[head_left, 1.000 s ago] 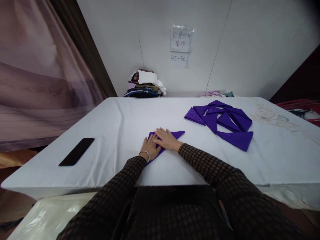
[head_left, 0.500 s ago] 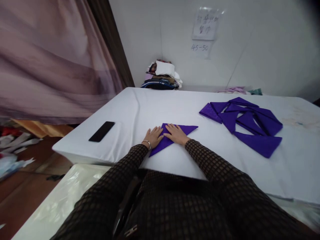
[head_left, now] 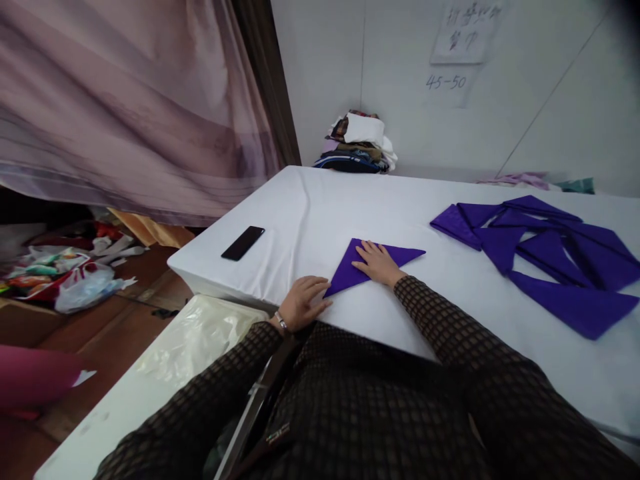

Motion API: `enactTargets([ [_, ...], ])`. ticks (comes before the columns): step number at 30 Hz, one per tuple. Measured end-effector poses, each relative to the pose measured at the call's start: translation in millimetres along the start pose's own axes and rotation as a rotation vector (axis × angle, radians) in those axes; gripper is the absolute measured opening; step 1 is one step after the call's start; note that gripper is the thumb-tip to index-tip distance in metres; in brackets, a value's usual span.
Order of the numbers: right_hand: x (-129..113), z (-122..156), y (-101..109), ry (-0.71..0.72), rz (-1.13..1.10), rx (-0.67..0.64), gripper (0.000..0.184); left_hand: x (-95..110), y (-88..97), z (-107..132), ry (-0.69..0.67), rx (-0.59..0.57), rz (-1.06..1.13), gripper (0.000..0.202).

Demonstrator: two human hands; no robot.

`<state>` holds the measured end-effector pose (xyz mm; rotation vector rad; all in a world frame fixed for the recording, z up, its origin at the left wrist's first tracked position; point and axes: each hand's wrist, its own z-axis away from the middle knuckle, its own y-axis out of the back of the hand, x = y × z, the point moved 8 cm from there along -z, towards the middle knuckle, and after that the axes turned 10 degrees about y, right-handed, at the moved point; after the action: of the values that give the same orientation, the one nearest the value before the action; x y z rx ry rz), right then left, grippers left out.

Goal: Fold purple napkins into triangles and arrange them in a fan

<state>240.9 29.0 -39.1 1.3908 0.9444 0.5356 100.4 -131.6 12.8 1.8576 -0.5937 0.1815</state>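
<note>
A purple cloth folded into a triangle (head_left: pixel 350 268) lies on the white table (head_left: pixel 450 300) in front of me. My right hand (head_left: pixel 379 262) rests flat on it with fingers spread, holding nothing. My left hand (head_left: pixel 301 303) sits at the table's near edge beside the triangle's lower tip, fingers loosely curled, touching the tablecloth rather than the purple cloth. A wristwatch shows on that wrist. Both arms wear dark checked sleeves.
Several folded purple triangles (head_left: pixel 540 247) lie in a heap at the right. A black phone (head_left: pixel 243 243) lies near the table's left corner. A stack of folded clothes (head_left: pixel 359 143) sits at the far wall. A curtain (head_left: pixel 125 107) and bags on the floor (head_left: pixel 65 277) are left.
My left hand has slid off the purple triangle back to the table's near edge. The right hand stays on the cloth. The view has swung to the left.
</note>
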Motion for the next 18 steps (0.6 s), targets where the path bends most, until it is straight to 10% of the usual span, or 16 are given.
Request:
enactTargets([
  [7, 0, -1, 0, -0.013, 0.017, 0.000, 0.070, 30, -29.9, 2, -0.077, -0.166, -0.193, 0.035],
  [18, -4, 0, 1, -0.010, 0.002, -0.004, 0.070, 12, 3.8, 18, -0.056, -0.002, -0.148, 0.034],
])
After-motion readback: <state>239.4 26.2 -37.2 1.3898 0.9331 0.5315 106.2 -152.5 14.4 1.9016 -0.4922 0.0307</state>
